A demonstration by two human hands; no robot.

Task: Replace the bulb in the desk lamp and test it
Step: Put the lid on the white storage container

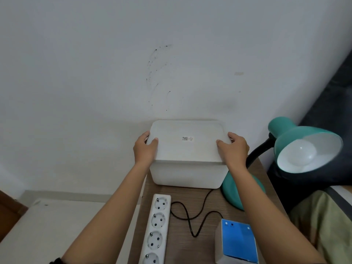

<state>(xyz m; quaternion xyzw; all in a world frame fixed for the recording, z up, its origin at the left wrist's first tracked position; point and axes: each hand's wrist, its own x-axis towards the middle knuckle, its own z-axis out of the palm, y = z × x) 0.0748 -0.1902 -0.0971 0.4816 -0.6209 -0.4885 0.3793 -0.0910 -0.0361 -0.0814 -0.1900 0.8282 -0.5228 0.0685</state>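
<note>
Stood at the far end of a narrow wooden table (192, 250), against a pale wall (95, 63): a white lidded box (188, 174). Gripped by both hands at its lid (187, 147), which carried a small code sticker (187, 138) at its middle. Left hand (144, 148) clamped on the lid's left edge, thumb lying on top, fingers wrapped round the side and mostly hidden. Right hand (235, 149) clamped likewise on the right edge, thumb on top, fingers curled over the far corner. Whether lifted or pressed down, impossible to tell.

Placed right of the box: a teal desk lamp (304, 141), its round base (230, 189) partly hidden behind the right forearm, its black bendable neck (259, 149) arched up to the shade. Shade turned toward the camera, white inside, with a white bulb (302, 154) seated in it and unlit. Trailed from the base across the tabletop in loose curves: a black cord (190, 218).

Laid along the table's near left edge: a white power strip (156, 229) with four sockets showing. Set at the near right, beside the cord's end: a small carton (237, 242) with a blue face. Seen at the far right edge: dark fabric and a patch of olive cloth (323, 223).
</note>
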